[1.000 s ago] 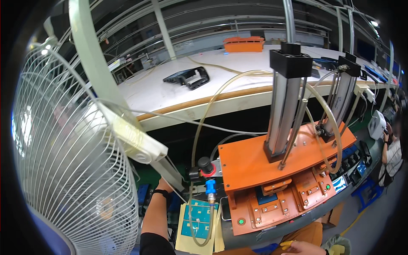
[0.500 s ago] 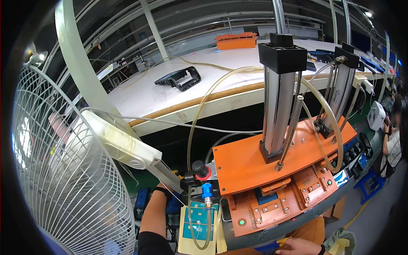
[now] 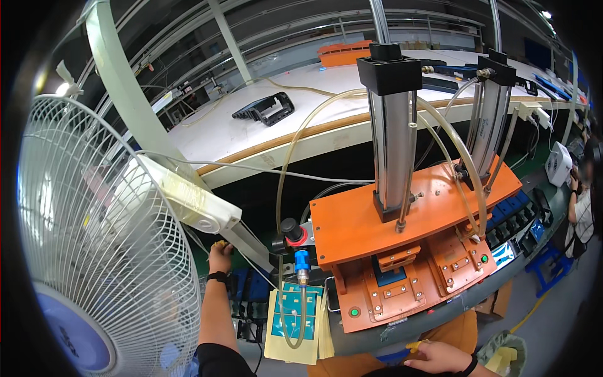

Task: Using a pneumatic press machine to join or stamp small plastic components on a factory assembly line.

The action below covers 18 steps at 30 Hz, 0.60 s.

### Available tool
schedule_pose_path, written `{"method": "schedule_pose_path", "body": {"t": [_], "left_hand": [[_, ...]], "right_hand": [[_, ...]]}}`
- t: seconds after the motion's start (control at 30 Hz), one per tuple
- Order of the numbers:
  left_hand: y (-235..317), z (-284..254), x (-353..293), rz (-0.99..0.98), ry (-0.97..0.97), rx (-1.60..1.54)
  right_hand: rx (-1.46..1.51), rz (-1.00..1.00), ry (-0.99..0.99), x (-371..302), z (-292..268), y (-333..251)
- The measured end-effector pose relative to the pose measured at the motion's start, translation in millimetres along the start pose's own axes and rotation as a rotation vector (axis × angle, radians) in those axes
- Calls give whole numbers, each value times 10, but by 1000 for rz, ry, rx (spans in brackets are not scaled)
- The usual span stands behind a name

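Note:
My left hand (image 3: 220, 256), with yellow finger covers and a black band at the wrist, reaches out beside the fan's white post. Its fingers are small and partly hidden, and I make out nothing held in them. Below it lie dark blue and black parts (image 3: 256, 286). My right hand (image 3: 443, 357) rests over my lap, thumb and fingers apart, a yellow cover on a fingertip, holding nothing. In front of it stands an orange press fixture (image 3: 408, 213) with two upright cylinders. A blue flat piece (image 3: 391, 276) sits under its top plate.
A white fan (image 3: 113, 239) fills the left side. Yellow sheets with teal pieces (image 3: 293, 314) lie beside the press under a looped clear hose. A black frame (image 3: 265, 110) is on the white table beyond. At right, a person (image 3: 583, 207) sits near a blue stool (image 3: 548, 271).
My left hand has moved out from behind the fan post, leftward and up, and now shows fully. My right hand has shifted slightly up. The view has tilted a little.

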<state>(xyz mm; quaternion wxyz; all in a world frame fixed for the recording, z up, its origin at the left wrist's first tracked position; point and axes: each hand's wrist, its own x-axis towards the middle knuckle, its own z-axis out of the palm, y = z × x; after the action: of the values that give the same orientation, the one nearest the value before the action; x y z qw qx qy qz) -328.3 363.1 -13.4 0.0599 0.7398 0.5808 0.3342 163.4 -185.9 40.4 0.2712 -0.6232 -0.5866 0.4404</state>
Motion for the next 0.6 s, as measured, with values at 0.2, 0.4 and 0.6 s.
{"method": "schedule_pose_path", "body": {"t": [0.2, 0.4, 0.6], "left_hand": [[-47, -838, -1035, -402, 196, -658], [708, -1424, -2597, -379, 209, -1349], [1252, -1799, -4332, -488, 198, -1411]], "right_hand": [[-149, -3, -357, 177, -74, 213], [-176, -202, -472, 150, -39, 527], [-83, -373, -409, 105, 25, 807]]}}
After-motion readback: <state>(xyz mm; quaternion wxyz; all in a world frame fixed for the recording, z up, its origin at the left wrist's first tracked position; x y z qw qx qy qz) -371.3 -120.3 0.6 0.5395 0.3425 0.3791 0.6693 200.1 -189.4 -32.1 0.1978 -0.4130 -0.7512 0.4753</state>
